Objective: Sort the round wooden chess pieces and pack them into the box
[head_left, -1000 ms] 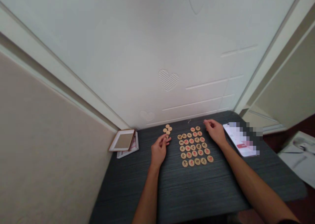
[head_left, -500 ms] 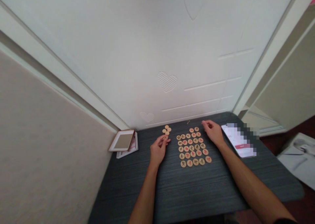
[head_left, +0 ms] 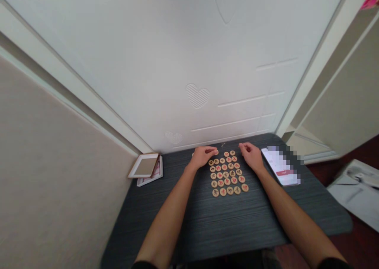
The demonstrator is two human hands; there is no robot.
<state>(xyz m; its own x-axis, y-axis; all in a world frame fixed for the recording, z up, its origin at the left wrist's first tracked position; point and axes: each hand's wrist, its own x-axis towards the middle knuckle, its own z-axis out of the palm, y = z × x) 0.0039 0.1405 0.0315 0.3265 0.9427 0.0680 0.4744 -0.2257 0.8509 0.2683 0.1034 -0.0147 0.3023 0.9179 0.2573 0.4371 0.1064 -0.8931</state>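
Several round wooden game discs (head_left: 226, 175) with red and black marks lie in a grid on a dark table (head_left: 225, 221). My left hand (head_left: 204, 155) reaches over the grid's far left corner, fingers curled down over a disc (head_left: 216, 152) at its fingertips. It hides the small cluster of loose blank discs that lay at the far left. My right hand (head_left: 250, 155) rests at the grid's far right corner, fingers bent, with nothing visibly held.
A white-framed flat box (head_left: 145, 167) lies tilted on its lid at the table's left edge. A phone (head_left: 280, 167) lies right of the discs. A white wall panel stands just behind the table. A grey bag (head_left: 357, 190) sits on the floor at right.
My left hand has moved forward and to the right, from beside the grid to its far left corner, carrying a disc. The right hand has barely moved.
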